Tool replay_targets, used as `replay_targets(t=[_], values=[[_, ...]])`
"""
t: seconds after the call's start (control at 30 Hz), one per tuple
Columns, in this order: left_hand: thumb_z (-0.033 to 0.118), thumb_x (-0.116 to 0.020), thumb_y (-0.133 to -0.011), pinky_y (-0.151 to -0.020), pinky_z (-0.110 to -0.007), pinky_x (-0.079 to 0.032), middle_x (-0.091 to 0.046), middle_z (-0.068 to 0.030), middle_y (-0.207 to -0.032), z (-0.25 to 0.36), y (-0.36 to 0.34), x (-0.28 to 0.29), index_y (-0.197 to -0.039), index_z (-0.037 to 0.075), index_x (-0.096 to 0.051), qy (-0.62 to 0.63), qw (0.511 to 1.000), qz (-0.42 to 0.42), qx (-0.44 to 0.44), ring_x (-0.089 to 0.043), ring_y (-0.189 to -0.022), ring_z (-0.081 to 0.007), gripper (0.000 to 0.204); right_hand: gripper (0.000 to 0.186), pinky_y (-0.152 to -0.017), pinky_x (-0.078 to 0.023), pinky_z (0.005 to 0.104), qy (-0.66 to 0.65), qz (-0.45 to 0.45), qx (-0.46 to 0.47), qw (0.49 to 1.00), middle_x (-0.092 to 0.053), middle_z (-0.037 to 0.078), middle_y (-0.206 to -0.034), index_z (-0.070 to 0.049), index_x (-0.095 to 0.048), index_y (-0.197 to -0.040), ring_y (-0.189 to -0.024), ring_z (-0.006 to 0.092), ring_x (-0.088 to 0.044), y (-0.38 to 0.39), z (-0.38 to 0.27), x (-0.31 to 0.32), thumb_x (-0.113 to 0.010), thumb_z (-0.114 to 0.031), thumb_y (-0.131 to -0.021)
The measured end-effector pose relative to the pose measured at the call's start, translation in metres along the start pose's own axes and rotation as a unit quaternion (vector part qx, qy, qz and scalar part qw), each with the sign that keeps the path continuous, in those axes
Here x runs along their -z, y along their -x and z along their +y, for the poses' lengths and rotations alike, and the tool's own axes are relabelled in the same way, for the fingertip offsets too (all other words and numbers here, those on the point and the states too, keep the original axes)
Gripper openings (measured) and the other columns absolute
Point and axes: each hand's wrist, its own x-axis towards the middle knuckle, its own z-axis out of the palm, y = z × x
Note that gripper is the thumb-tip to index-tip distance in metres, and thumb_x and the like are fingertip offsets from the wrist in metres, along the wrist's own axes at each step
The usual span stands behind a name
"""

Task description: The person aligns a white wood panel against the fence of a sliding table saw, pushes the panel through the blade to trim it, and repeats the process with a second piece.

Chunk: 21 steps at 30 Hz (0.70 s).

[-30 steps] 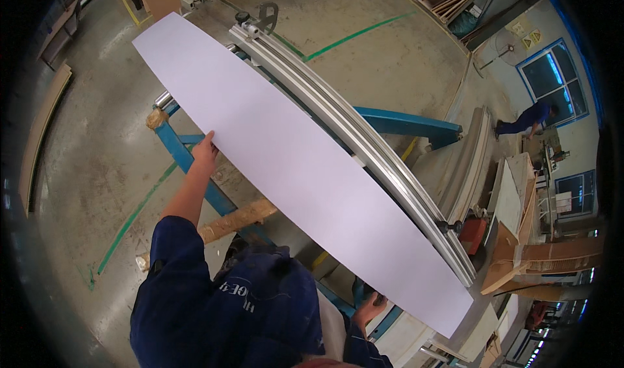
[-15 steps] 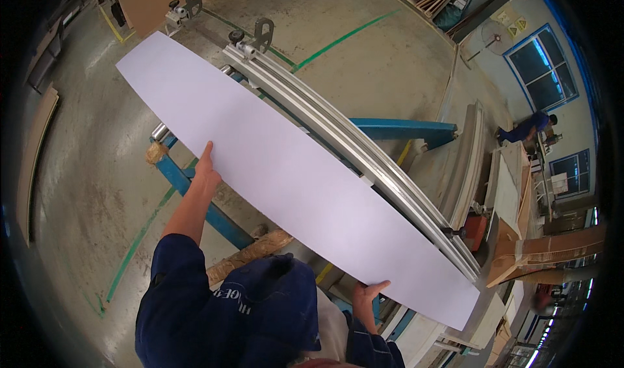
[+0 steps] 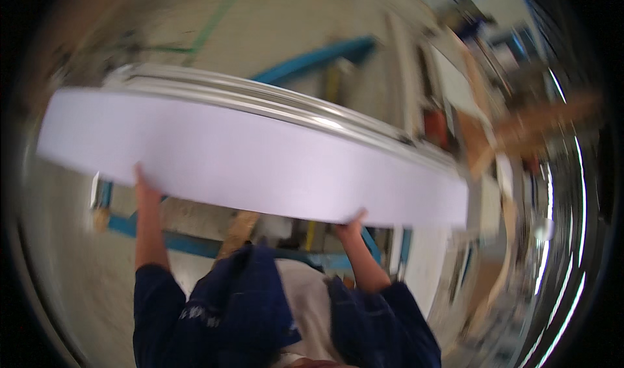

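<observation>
The long white panel [image 3: 260,157] lies crosswise before the person, its far edge along the metal rails [image 3: 266,101]. The left hand [image 3: 148,189] and right hand [image 3: 352,227] pinch its near edge, thumbs on top; the other fingers are hidden beneath, their spread unclear. Blue beams [image 3: 188,243] show below.

Strong motion blur; glare on metal rails [image 3: 286,106]; dark, curved edges.

Green floor line [image 3: 218,20], blurred red object [image 3: 435,128]
</observation>
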Motion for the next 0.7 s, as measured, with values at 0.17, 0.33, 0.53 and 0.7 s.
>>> replay_targets(t=[0.17,0.33,0.53,0.7], values=[[0.043,-0.071,-0.097,-0.103,-0.048,-0.053,-0.067,-0.0188,-0.138,0.016,-0.022,0.015,-0.157,0.001,-0.044,-0.154,0.979,0.131,-0.004,-0.065,-0.124,-0.0376,0.078,0.084,-0.101,-0.057,0.0446,0.095,0.069,-0.083,0.99,-0.066,0.006,-0.136,-0.017,-0.054,-0.147,-0.127,0.0249,-0.061,0.001,-0.006,0.002,-0.042,-0.084,-0.098],[0.039,-0.081,-0.091,-0.09,-0.048,-0.059,-0.073,-0.0191,-0.122,-0.04,0.032,-0.024,-0.136,-0.006,-0.058,-0.529,0.749,0.315,-0.244,-0.071,-0.107,-0.0348,0.068,0.074,-0.059,-0.061,0.0363,0.388,0.033,-0.076,0.918,-0.073,0.012,-0.087,-0.001,-0.071,-0.107,-0.067,0.0236,-0.072,0.025,-0.006,0.051,-0.053,-0.073,-0.101],[0.033,-0.072,-0.1,-0.076,-0.041,-0.058,-0.073,-0.0159,-0.098,-0.235,0.17,-0.084,-0.111,-0.004,-0.07,-0.569,0.776,-0.01,-0.272,-0.071,-0.087,-0.0264,0.038,0.049,-0.065,-0.057,0.0404,0.578,-0.025,0.254,0.775,-0.071,0.016,-0.072,0.003,-0.074,-0.087,-0.067,0.0281,-0.072,0.076,-0.084,0.07,-0.068,-0.043,-0.102],[0.043,-0.07,-0.104,-0.097,-0.04,-0.055,-0.065,-0.0179,-0.127,-0.407,0.288,-0.166,-0.138,-0.007,-0.056,-0.375,0.895,-0.139,0.198,-0.066,-0.114,-0.0301,0.063,0.028,-0.07,-0.059,0.0405,0.587,0.036,0.382,0.713,-0.076,0.014,-0.088,-0.007,-0.078,-0.108,-0.079,0.0311,-0.075,0.035,-0.202,0.132,-0.075,-0.032,-0.095]])
